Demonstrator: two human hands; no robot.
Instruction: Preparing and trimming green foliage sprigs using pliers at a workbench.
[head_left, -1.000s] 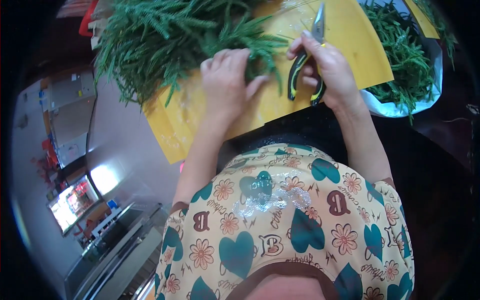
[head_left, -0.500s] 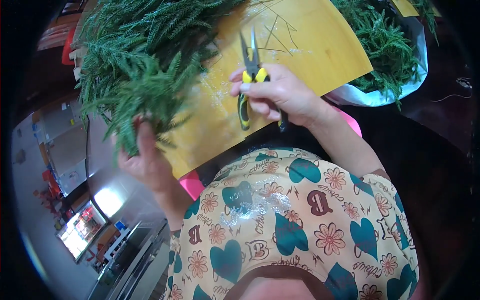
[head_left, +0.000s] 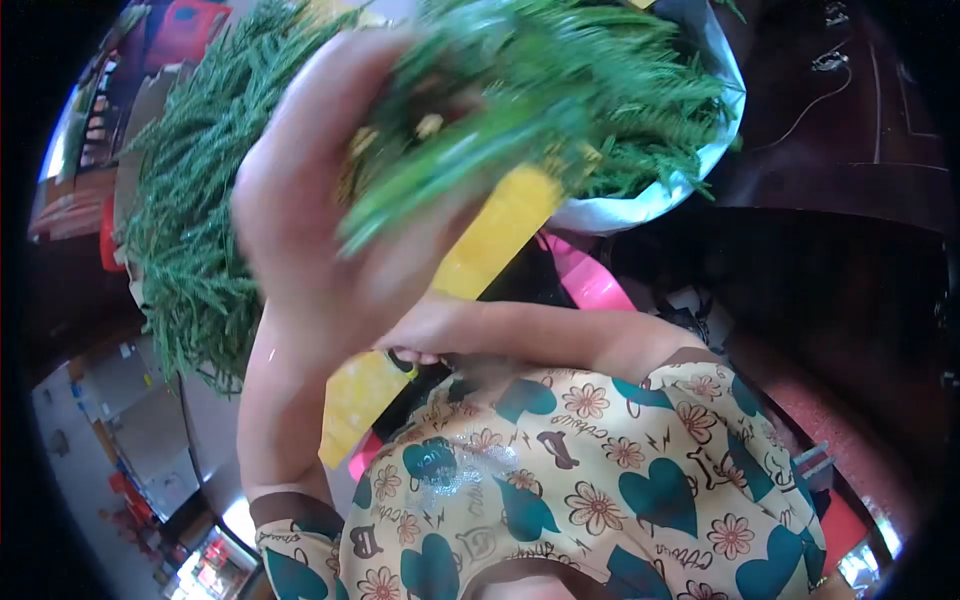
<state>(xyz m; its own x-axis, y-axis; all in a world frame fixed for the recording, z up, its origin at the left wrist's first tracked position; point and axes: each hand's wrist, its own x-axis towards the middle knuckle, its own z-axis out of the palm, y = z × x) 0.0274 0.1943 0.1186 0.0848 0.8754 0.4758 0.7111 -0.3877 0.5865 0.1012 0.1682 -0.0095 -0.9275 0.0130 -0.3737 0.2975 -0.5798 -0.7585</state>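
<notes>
My left hand (head_left: pixel 325 235) is raised high and close to the camera, blurred, its fingers closed round a green needle-leaved sprig (head_left: pixel 470 150). The sprig's fronds spread up and to the right, over the far greenery. Lower down and partly behind the left wrist, my right hand (head_left: pixel 435 328) is closed near my body. A yellow-and-black handle of the needle-nose pliers (head_left: pixel 404 366) shows beneath its fingers; the jaws are hidden.
A yellow board (head_left: pixel 490 240) lies under my arms. Heaped green sprigs (head_left: pixel 190 270) are at the left. At the far right, a white sack (head_left: pixel 625 215) holds more greenery. A pink strip (head_left: pixel 590 275) shows beside the board.
My left hand has risen from beside the left heap toward the camera with the sprig. My right hand has moved left and nearer my body, with the pliers. The view has shifted.
</notes>
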